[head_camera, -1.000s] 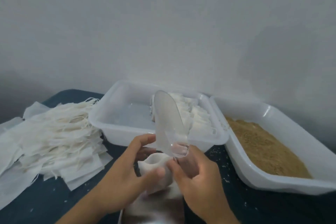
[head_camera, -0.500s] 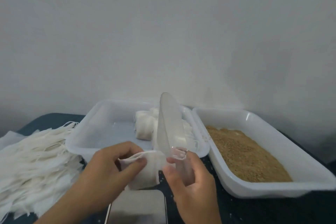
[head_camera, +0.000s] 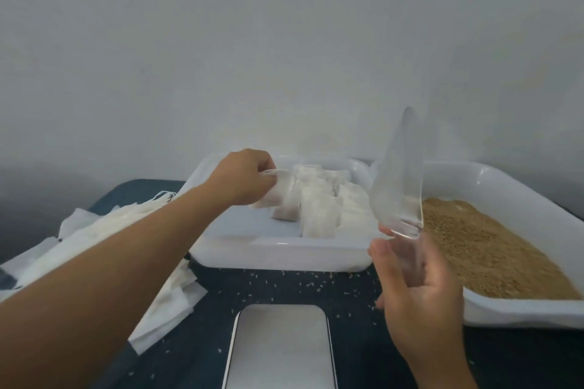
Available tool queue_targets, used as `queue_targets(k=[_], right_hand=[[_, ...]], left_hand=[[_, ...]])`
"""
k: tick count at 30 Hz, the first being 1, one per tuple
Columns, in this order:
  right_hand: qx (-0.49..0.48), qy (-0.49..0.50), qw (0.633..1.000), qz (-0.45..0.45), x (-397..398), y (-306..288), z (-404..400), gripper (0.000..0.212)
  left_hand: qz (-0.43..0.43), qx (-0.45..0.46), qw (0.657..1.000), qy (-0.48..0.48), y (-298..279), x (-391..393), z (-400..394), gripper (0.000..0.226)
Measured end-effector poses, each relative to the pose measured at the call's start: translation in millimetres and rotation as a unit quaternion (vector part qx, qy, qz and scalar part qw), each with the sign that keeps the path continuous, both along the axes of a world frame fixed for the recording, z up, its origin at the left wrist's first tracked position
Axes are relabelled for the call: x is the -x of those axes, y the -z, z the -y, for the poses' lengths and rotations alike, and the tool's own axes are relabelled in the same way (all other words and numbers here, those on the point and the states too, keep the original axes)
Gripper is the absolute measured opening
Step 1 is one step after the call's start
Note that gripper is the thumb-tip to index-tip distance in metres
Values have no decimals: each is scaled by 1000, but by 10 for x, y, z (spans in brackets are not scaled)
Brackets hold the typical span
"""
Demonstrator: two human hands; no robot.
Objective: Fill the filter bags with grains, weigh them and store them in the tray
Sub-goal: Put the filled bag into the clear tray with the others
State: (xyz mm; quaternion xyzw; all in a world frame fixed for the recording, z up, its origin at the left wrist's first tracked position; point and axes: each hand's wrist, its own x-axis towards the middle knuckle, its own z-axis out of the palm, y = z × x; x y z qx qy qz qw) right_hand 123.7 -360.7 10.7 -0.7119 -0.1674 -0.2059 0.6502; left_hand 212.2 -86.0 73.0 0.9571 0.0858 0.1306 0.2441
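My left hand (head_camera: 245,177) reaches over the white storage tray (head_camera: 284,249) and pinches a filled filter bag (head_camera: 278,191) by its top, next to several filled bags (head_camera: 322,205) lying in the tray. My right hand (head_camera: 417,290) grips the handle of a clear plastic scoop (head_camera: 399,180), held upright and empty, between the two trays. A second white tray (head_camera: 518,309) on the right holds brown grains (head_camera: 483,249). The silver scale plate (head_camera: 281,347) lies bare at the front centre.
A pile of empty white filter bags (head_camera: 94,240) lies on the dark table at the left, under my left forearm. Loose grains (head_camera: 284,284) are scattered on the table between the scale and the trays. A plain wall stands close behind.
My left hand carried the filled bag from above the scale forward into the storage tray. My right hand moved right with the scoop, away from the bag.
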Motion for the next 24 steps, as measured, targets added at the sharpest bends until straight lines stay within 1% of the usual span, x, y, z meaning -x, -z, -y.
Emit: queue_targets(k=[7, 10, 12, 14, 17, 20, 22, 24], right_hand=[[17, 19, 1000, -16, -65, 45, 44, 28], [24, 24, 999, -21, -98, 63, 66, 29], [30, 27, 999, -30, -120, 68, 74, 32], [40, 28, 998, -39, -157, 80, 81, 33], [45, 19, 997, -58, -202, 95, 78, 28], [47, 6, 995, -88, -231, 97, 84, 43], [43, -2, 993, -107, -239, 94, 92, 45], [33, -5, 993, -117, -234, 85, 99, 41]], left_hand=[[-96, -123, 988, 24, 247, -512, 35, 11], [-136, -150, 979, 41, 293, -680, 92, 22], [-141, -161, 976, 50, 307, -777, 128, 24], [-143, -164, 975, 48, 326, -874, 151, 24], [-140, -158, 977, 22, 405, -977, 160, 25], [-118, -139, 983, -3, 504, -1005, 149, 34], [-102, -123, 987, -5, 522, -991, 119, 38], [-84, -105, 991, -8, 463, -934, 83, 39]])
